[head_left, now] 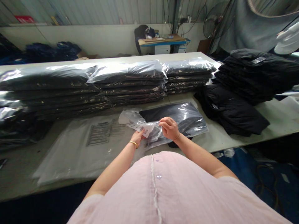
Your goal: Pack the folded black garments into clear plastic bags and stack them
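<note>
A folded black garment (163, 111) lies inside a clear plastic bag (200, 123) on the table in front of me. My right hand (169, 128) is closed in a pinch on the edge of the bag's open end, which is lifted and crumpled. Just left of it, my left hand (138, 137), with a gold bangle at the wrist, grips the same end from below. A white sticker with a barcode (146, 132) shows beside the left fingertips; whether it is on the bag or separate, I cannot tell. Flat clear bags with dark print (77, 149) lie to the left.
Stacks of bagged dark garments (130, 82) line the table's far side. A pile of unbagged black garments (254, 74) stands at the right, one garment (231, 109) lying in front. Part of another person's white sleeve (289, 39) shows far right. The table's front edge (224, 149) runs near my body.
</note>
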Demonstrator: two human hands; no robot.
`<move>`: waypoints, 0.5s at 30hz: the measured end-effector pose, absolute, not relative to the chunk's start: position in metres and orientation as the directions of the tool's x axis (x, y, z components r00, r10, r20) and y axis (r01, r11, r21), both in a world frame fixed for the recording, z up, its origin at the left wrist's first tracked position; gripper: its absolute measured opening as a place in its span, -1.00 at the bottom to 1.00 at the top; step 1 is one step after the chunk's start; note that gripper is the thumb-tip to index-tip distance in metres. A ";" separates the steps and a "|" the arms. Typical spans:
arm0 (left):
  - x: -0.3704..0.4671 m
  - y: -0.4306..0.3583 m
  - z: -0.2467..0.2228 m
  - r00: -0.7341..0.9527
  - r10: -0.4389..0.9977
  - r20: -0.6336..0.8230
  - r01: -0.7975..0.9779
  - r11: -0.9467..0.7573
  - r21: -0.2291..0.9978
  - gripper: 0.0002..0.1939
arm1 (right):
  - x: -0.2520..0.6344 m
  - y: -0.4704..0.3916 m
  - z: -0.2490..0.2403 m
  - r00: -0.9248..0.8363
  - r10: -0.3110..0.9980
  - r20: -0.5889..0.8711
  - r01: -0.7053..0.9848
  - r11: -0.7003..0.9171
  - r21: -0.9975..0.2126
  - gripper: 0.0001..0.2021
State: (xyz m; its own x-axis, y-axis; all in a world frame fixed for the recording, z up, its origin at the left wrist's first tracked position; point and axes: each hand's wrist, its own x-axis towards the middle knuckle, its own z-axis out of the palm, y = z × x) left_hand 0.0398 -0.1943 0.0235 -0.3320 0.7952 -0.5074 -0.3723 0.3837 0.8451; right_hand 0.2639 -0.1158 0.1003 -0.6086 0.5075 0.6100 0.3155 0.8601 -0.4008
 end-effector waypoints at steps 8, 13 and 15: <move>0.039 -0.200 0.029 -0.318 0.810 -0.493 -0.506 0.295 0.811 -0.84 | 0.194 -0.144 0.083 -0.667 0.692 0.276 0.532 0.702 -0.473 -0.82; 0.029 -0.202 0.041 -0.220 0.815 -0.537 -0.607 0.316 0.729 -0.88 | 0.182 -0.138 0.070 -0.635 0.743 0.210 0.595 0.645 -0.480 -0.73; 0.026 -0.203 0.047 -0.166 0.821 -0.546 -0.651 0.325 0.686 -0.87 | 0.179 -0.137 0.068 -0.631 0.745 0.218 0.590 0.642 -0.490 -0.74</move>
State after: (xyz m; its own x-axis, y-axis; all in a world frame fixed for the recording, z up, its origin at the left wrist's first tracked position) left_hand 0.0256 -0.2032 0.0470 -0.1656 0.8211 -0.5462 -0.6509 0.3251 0.6860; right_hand 0.1794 -0.1368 0.0679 -0.6307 0.7449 0.2176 0.5896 0.6423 -0.4896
